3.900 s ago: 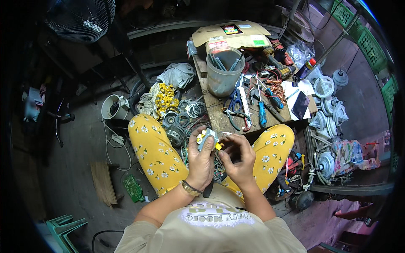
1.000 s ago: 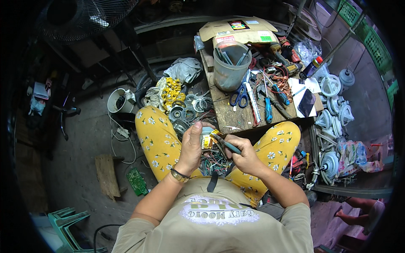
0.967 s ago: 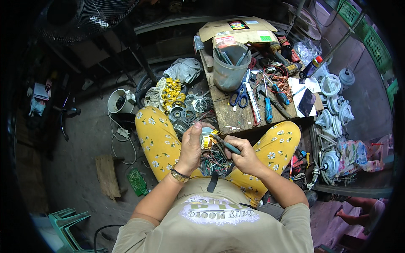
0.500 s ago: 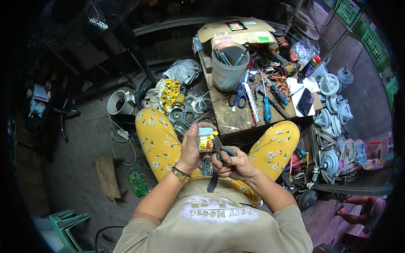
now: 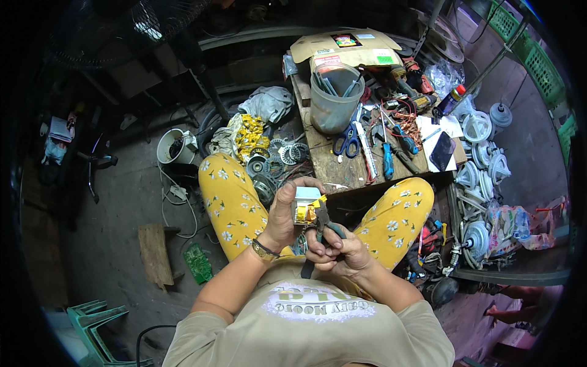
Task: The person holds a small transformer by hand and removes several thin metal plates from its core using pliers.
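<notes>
Between my knees, my left hand (image 5: 282, 214) is closed around what looks like a small transformer (image 5: 307, 194), a boxy block with a pale grey face and yellow tape on its near side. A strip of yellow tape sticks up from its right edge. In my right hand (image 5: 345, 252) is a pair of pliers (image 5: 323, 215) with dark jaws and dark green handles. The jaws meet the taped side of the block; whether they grip the tape cannot be made out. My left fingers behind the block are partly hidden.
Ahead stands a wooden bench (image 5: 336, 168) with a plastic bucket (image 5: 334, 113), blue scissors (image 5: 350, 142), a screwdriver (image 5: 387, 160), copper wire and a phone (image 5: 442, 151). Motor parts (image 5: 260, 165) and yellow scraps (image 5: 249, 136) lie left of it. White pump-like parts (image 5: 480, 174) crowd the right.
The block has shifted slightly right, its taped side showing more. My right hand has turned the pliers more upright, with one handle now pointing down toward my shirt.
</notes>
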### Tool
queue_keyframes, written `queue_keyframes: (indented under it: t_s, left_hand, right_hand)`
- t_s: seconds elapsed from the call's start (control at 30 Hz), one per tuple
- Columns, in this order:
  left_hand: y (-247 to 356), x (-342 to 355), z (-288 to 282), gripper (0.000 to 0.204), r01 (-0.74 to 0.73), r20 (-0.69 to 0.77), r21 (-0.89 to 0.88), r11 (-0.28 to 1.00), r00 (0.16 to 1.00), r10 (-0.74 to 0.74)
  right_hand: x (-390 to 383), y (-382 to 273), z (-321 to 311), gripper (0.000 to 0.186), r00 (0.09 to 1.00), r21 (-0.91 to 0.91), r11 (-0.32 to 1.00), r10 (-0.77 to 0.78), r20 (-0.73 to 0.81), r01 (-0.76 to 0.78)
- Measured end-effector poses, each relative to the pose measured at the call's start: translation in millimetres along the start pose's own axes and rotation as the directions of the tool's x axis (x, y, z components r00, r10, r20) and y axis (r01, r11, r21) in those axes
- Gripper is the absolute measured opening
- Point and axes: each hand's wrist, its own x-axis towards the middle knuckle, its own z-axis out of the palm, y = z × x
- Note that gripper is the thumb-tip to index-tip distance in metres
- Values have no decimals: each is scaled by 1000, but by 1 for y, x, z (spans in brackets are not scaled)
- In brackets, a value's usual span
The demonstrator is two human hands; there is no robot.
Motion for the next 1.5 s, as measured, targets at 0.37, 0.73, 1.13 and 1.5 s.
queue_keyframes:
  t_s: [0.37, 0.73, 1.13, 1.5]
  left_hand:
    - [1, 3, 7, 74, 23, 17, 38, 999, 1000, -23]
    - [-34, 22, -18, 70, 207, 40, -270, 940, 978, -204]
    - [17, 7, -8, 71, -265, 155, 578, 772, 964, 214]
    - [31, 4, 2, 50, -459, 288, 708, 537, 882, 374]
  right_hand:
    - [-3, 28, 0, 24, 988, 296, 955, -37, 153, -10]
    - [-35, -54, -35, 3, 849, -143, 850, -465, 252, 508]
    - [-25, -58, -92, 34, 891, -633, 751, -402, -209, 190]
    - [-28, -59, -73, 29, 846, -923, -344, -532, 40, -172]
